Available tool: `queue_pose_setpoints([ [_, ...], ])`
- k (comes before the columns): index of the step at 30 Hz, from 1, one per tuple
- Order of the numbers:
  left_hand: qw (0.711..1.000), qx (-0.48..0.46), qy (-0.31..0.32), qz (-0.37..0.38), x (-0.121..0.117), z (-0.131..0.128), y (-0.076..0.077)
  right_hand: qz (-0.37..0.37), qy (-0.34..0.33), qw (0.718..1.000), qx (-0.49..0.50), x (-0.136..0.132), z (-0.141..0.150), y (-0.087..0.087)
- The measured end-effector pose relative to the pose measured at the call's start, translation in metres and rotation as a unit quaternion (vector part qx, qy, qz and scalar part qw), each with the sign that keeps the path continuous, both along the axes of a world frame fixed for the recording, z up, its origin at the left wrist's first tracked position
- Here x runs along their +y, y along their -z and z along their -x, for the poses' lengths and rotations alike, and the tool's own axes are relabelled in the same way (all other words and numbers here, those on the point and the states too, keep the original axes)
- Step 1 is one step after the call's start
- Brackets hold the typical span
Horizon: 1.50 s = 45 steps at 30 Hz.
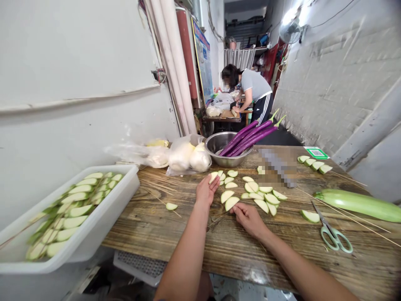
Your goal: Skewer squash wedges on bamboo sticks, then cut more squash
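My left hand (206, 190) is closed on a half-round zucchini slice (213, 177), held up between thumb and fingers. My right hand (249, 218) pinches the lower edge of another zucchini slice (232, 203), just to the right of my left hand. Loose slices (228, 180) lie in front of my left hand. A wider scatter of pale green slices (265, 196) spreads beyond my right hand. One slice (171, 206) sits on a thin wooden skewer to the left. Thin skewers (156, 184) lie behind it on the wooden table (150, 242).
At left stands a white tub (94, 238) of skewered slices. Bagged vegetables (189, 156) and a steel bowl (216, 144) with eggplants (247, 138) stand behind. Scissors (335, 236), a whole zucchini (360, 202) and a blurred blade (277, 167) lie right. A person (255, 90) works farther back.
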<state>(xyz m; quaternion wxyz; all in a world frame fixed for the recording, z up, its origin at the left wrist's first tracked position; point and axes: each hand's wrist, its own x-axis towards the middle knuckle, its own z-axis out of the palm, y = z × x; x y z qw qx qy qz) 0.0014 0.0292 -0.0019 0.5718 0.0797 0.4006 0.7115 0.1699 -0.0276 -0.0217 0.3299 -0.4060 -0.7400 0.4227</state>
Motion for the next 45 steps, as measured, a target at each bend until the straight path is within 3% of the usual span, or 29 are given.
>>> queue_pose_setpoints([
  [13,1.0,-0.02,0.001,0.009,0.0028,0.0025,0.0032,0.0,0.002,1.0,0.001,-0.0001,0.0001,0.0009],
  [45,0.999,0.049,0.014,0.012,0.0011,-0.0017,0.001,-0.014,0.012,1.0,-0.007,0.001,0.0006,0.0001],
])
